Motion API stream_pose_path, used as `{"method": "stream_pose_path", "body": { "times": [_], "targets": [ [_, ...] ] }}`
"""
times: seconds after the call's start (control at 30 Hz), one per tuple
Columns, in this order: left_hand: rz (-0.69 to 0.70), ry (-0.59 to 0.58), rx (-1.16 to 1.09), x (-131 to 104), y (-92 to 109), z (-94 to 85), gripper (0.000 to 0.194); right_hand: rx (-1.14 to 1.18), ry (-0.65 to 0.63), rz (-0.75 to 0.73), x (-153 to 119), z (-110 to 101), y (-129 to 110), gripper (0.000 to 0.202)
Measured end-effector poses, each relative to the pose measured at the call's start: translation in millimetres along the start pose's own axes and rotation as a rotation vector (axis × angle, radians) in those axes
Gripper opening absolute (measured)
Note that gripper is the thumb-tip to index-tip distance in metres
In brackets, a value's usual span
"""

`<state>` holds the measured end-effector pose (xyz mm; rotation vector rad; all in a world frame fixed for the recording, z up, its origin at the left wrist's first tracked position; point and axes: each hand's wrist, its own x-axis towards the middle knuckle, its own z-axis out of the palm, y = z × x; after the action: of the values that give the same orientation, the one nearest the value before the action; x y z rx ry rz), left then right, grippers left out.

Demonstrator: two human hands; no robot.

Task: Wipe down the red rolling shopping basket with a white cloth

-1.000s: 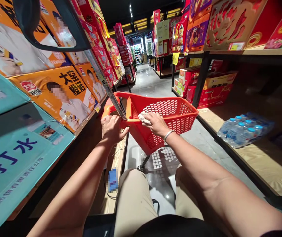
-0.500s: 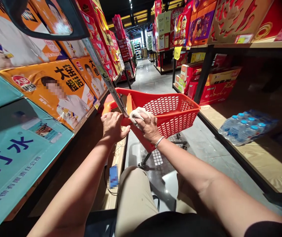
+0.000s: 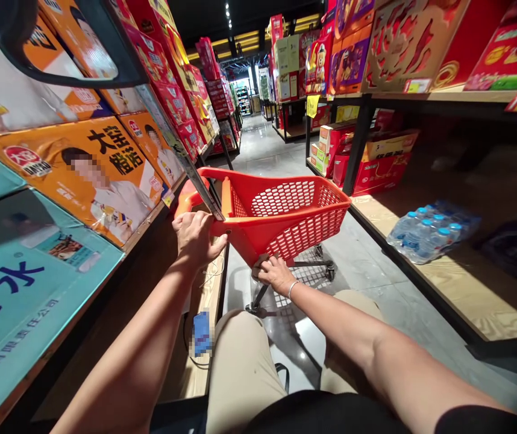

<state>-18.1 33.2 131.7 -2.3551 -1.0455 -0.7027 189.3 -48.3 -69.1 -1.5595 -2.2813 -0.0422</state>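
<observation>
A red plastic shopping cart (image 3: 281,226) with a lattice basket stands in front of me, side-on. My left hand (image 3: 195,238) is closed over the near end of its handle, thumb toward the basket. Lower down, my right hand (image 3: 276,275) presses with curled fingers against the bottom edge of the basket, by the top of a cart leg (image 3: 258,296). The white cloth it held is mostly hidden under the fingers now. A grey strip (image 3: 199,184) slants down to the handle beside my left hand.
Orange cartons (image 3: 73,175) and turquoise cartons (image 3: 37,265) are stacked at left. A blue phone-like object (image 3: 202,333) with a cable lies on the low wooden ledge. Shrink-wrapped water bottles (image 3: 425,232) sit on the right lower shelf. Red gift boxes line the aisle.
My right hand has moved down from the basket's top rim near the handle to its bottom edge, and the cloth has passed out of clear sight. My left hand stays on the handle.
</observation>
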Motion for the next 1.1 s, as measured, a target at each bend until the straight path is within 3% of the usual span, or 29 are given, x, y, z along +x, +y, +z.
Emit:
{"method": "stream_pose_path", "body": {
  "times": [0.07,0.17,0.23,0.3,0.43,0.53,0.67,0.73,0.8,0.87,1.0,1.1],
  "targets": [
    [0.001,0.002,0.011,-0.6,0.9,-1.1,0.035,-0.015,0.063,0.029,14.4,-27.0,-1.1,0.036],
    [-0.002,-0.004,0.008,-2.1,1.4,-2.5,0.035,-0.048,0.256,0.128,36.9,-66.6,8.6,0.038],
    [-0.006,-0.010,0.009,-2.9,0.9,-3.6,0.034,-0.066,0.337,0.160,42.1,-75.5,22.2,0.037],
    [-0.014,-0.011,0.011,-3.1,-0.7,-4.4,0.033,-0.065,0.312,0.156,35.4,-65.1,35.7,0.035],
    [-0.010,-0.010,-0.011,-4.8,-7.6,-3.8,0.032,-0.049,0.176,0.181,1.4,-21.5,44.7,0.031],
    [-0.026,0.029,-0.052,-10.8,-7.4,-1.3,0.042,0.004,0.173,0.200,-15.9,-18.2,38.0,0.036],
    [-0.112,0.230,-0.085,-18.2,18.5,1.5,0.077,0.075,0.421,0.197,-9.3,-71.2,34.2,0.047],
    [-0.040,0.275,-0.082,-14.0,40.9,3.8,0.080,0.073,0.508,0.219,3.9,-104.0,37.4,0.057],
    [0.109,0.208,-0.095,-2.6,62.9,8.7,0.079,0.059,0.504,0.243,20.1,-128.5,41.8,0.070],
    [0.163,0.069,-0.087,12.4,79.6,17.0,0.077,0.052,0.409,0.219,36.0,-140.9,45.8,0.073],
    [0.095,-0.183,0.011,30.5,91.1,38.0,0.057,0.055,0.233,0.180,53.8,-137.8,53.6,0.059],
    [0.088,-0.197,0.065,28.8,89.7,47.3,0.044,0.055,0.263,0.166,47.9,-126.6,69.2,0.064]
  ]
}}
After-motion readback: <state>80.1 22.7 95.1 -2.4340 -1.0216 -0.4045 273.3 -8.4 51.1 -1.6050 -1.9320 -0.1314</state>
